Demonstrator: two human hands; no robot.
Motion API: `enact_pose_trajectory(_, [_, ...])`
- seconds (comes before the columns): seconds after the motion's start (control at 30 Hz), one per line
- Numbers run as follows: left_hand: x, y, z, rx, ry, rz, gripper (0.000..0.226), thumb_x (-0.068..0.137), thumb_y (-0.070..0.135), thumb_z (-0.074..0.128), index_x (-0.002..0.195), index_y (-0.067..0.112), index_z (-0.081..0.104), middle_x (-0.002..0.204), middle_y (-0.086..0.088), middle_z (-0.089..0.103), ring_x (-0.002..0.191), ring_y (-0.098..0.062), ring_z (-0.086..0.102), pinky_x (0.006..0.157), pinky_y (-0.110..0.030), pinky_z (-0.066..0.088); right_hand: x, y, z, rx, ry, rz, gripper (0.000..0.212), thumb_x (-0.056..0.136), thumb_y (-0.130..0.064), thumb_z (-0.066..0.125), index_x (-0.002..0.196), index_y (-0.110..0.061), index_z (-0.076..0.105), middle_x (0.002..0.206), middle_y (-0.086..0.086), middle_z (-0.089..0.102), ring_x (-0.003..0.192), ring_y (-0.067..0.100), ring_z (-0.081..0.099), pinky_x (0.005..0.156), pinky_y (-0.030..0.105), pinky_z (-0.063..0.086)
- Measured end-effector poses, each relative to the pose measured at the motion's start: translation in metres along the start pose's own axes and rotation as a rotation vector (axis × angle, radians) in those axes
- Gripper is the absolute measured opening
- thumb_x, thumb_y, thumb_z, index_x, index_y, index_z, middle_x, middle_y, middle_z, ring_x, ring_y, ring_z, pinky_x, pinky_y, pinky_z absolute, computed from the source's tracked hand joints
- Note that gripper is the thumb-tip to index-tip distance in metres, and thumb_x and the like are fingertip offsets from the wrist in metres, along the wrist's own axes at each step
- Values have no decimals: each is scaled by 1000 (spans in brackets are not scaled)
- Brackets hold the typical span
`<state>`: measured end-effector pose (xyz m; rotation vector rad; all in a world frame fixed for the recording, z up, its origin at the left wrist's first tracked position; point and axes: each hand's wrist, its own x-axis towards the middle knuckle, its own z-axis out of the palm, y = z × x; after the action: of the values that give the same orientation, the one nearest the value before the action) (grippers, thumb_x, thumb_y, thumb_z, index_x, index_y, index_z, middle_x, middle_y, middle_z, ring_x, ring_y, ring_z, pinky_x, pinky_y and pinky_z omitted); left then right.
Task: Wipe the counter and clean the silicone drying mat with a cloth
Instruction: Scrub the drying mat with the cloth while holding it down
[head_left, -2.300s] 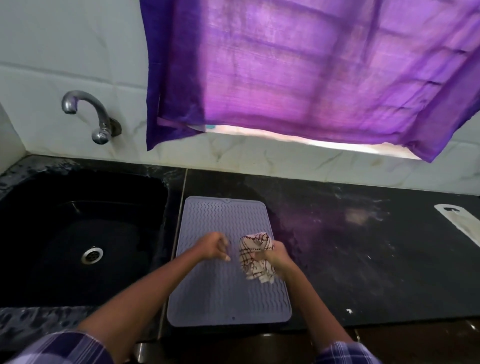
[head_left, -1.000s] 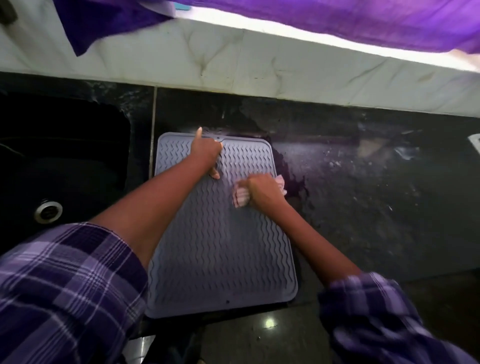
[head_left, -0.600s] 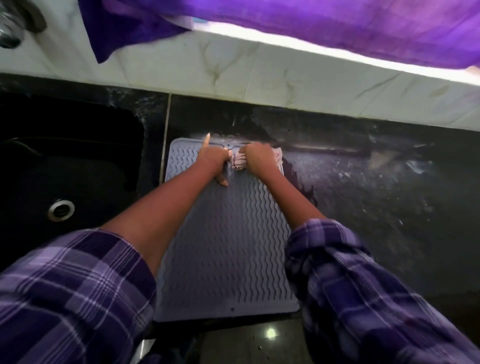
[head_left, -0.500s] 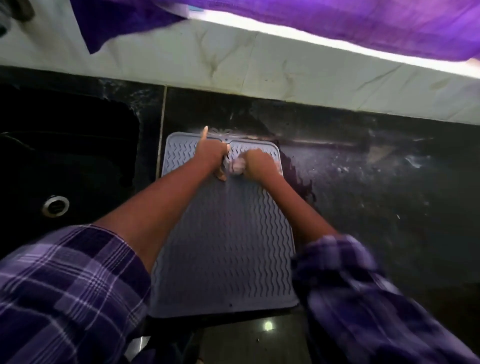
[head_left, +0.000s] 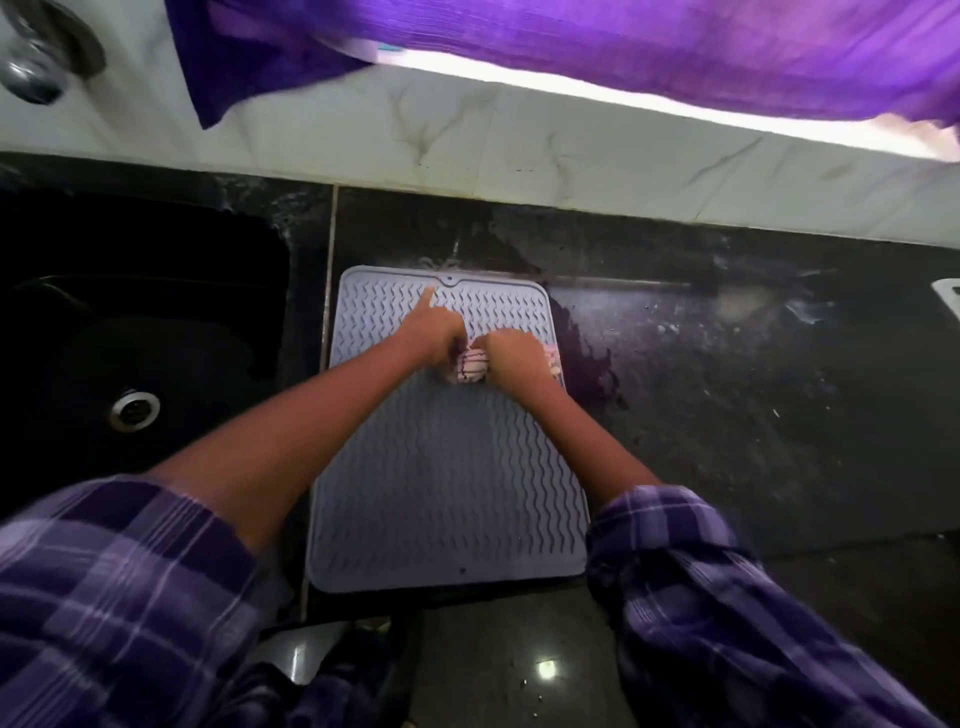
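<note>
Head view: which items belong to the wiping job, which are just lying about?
Job: cloth held in right hand; left hand on silicone drying mat; counter.
Lying about: sink, tap, purple curtain, white object at right edge.

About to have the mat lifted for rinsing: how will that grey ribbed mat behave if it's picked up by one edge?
The mat is thin and lies flat on the counter, so it will probably droop. Its wavy ribs should help grip, though nearby wet patches suggest possible slipperiness. It looks light.
</note>
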<state>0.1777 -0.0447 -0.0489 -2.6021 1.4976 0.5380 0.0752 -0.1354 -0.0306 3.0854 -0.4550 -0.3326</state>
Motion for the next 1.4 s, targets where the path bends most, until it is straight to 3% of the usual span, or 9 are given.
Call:
enact_pose_trajectory(0.13, [-23, 6, 19, 34, -117, -28, 94, 62, 52, 80, 142, 19, 45, 147, -3, 44, 140, -19, 37, 118, -51, -7, -14, -4, 8, -71, 10, -11, 23, 84, -12, 57, 106, -12, 65, 103, 11, 69, 100, 29, 65, 82, 35, 49])
enact_pose_trajectory(0.4, [-35, 17, 18, 183, -72, -36, 95, 72, 54, 72, 150, 17, 32, 159, -5, 25, 147, -18, 24, 117, -48, -14, -121, -10, 14, 51, -475, -147, 24, 80, -21, 65, 100, -8, 64, 95, 9, 64, 90, 26, 60, 75, 34, 48])
enact_pose_trajectory(0.6, [-67, 31, 33, 90, 38, -20, 33, 84, 28, 67, 117, 24, 63, 123, 2, 61, 124, -17, 53, 119, -51, -3, -92, -27, 5, 78, -74, -12, 18, 85, -16, 58, 100, -11, 66, 92, 8, 70, 87, 25, 66, 73, 30, 49])
enact_pose_trajectory(0.73, [-84, 35, 58, 204, -59, -28, 73, 83, 37, 68, 147, 24, 35, 153, -3, 34, 143, -21, 32, 118, -55, 0, -110, -45, 24, 5, -46, -25, 25, 85, -16, 58, 109, -13, 65, 105, 11, 69, 100, 29, 64, 85, 34, 48])
enact_pose_trajectory(0.97, [-90, 40, 56, 177, -90, -65, 91, 78, 51, 69, 152, 21, 25, 161, -3, 18, 149, -19, 19, 117, -53, -8, -182, -38, 21, 100, -491, -167, 22, 82, -26, 65, 96, -10, 61, 89, 6, 60, 85, 21, 57, 78, 33, 49])
enact_pose_trajectory(1.07, [-94, 45, 52, 194, -79, -84, 84, 80, 44, 70, 150, 22, 30, 159, -4, 23, 147, -20, 25, 118, -52, -5, -162, -38, 5, 194, -263, -61, 6, 82, -16, 62, 79, -12, 60, 79, 6, 58, 76, 22, 56, 69, 32, 51])
enact_pose_trajectory(1.2, [-94, 47, 49, 231, -93, -92, 82, 79, 45, 70, 148, 21, 33, 155, -4, 32, 142, -21, 33, 118, -53, -5, -165, -61, 32, 46, -22, -89, 36, 86, -15, 57, 122, -14, 56, 106, 11, 65, 100, 28, 61, 89, 37, 47])
enact_pose_trajectory(1.3, [-91, 44, 51, 255, -121, -88, 91, 77, 55, 68, 151, 22, 26, 159, -3, 21, 145, -20, 28, 117, -53, -8, -192, -66, 50, -39, -74, -172, 38, 85, -15, 58, 122, -9, 54, 115, 14, 61, 107, 31, 56, 91, 39, 42])
enact_pose_trajectory(1.4, [-91, 45, 52, 232, -111, -86, 92, 77, 55, 68, 152, 21, 26, 160, -3, 21, 145, -20, 28, 117, -54, -8, -197, -49, 34, 43, -238, -149, 26, 82, -19, 63, 106, -9, 63, 99, 10, 67, 85, 22, 59, 77, 32, 47])
